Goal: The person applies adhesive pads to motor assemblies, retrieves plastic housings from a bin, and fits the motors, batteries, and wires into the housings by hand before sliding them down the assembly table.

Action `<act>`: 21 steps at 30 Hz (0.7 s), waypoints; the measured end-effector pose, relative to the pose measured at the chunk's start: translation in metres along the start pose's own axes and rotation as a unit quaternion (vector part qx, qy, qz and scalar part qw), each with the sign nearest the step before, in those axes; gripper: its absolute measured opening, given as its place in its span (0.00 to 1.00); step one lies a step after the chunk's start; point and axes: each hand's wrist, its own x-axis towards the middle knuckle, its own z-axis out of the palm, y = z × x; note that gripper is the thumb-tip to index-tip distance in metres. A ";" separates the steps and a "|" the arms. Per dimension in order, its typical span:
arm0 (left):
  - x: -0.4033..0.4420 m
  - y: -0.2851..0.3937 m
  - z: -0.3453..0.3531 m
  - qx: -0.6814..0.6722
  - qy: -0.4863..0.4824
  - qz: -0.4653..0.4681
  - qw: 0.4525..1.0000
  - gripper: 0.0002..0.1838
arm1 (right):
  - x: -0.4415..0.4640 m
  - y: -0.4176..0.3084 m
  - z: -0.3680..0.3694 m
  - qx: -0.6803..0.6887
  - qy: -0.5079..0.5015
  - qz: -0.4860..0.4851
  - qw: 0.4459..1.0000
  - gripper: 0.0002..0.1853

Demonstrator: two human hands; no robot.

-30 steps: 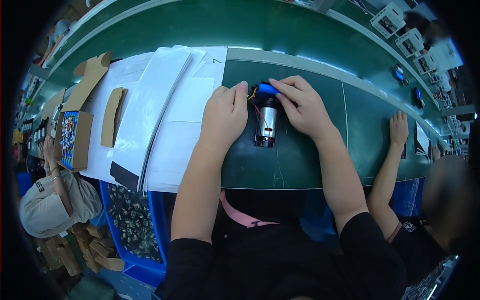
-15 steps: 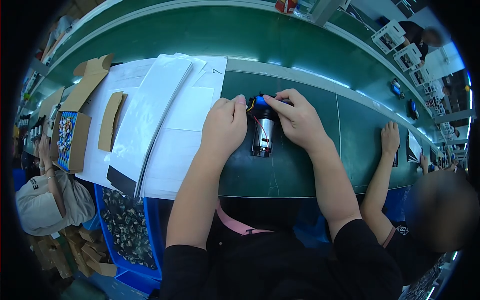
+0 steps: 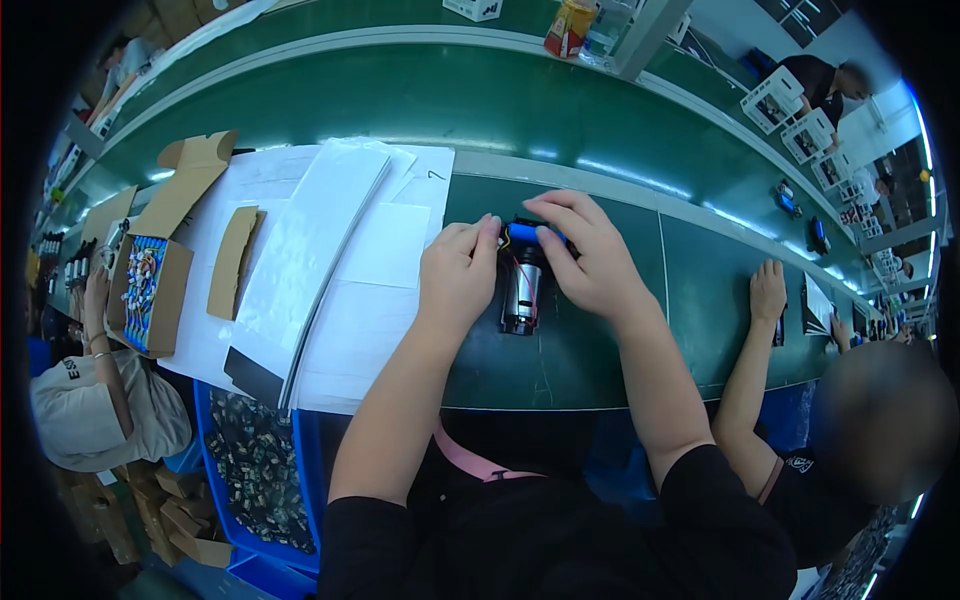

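Observation:
A silver cylindrical motor (image 3: 522,290) with a black base and a red wire lies on the green table. At its upper end sits a blue cylindrical cell (image 3: 524,232) with yellow wires on its left side. My left hand (image 3: 460,265) is closed beside the wires, thumb and index finger pinched together; what is between them is too small to name. My right hand (image 3: 590,255) grips the right end of the blue cell, its thumb on the cell and its index finger stretched above it.
Plastic-covered sheets (image 3: 305,250) and a cardboard strip (image 3: 234,262) lie left, beside an open box (image 3: 172,300) of blue cells. A blue bin (image 3: 310,470) of small parts stands below. At the right, a co-worker's hand (image 3: 768,292) rests on the table.
The view has tilted upward, so the table appears lower. My right index finger has lifted off the blue cell, while its thumb remains there. My left hand keeps its pinch.

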 end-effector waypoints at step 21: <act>0.022 0.007 -0.004 -0.068 -0.105 -0.194 0.973 0.30 | 0.007 0.001 0.017 0.088 -0.097 0.078 0.988 0.23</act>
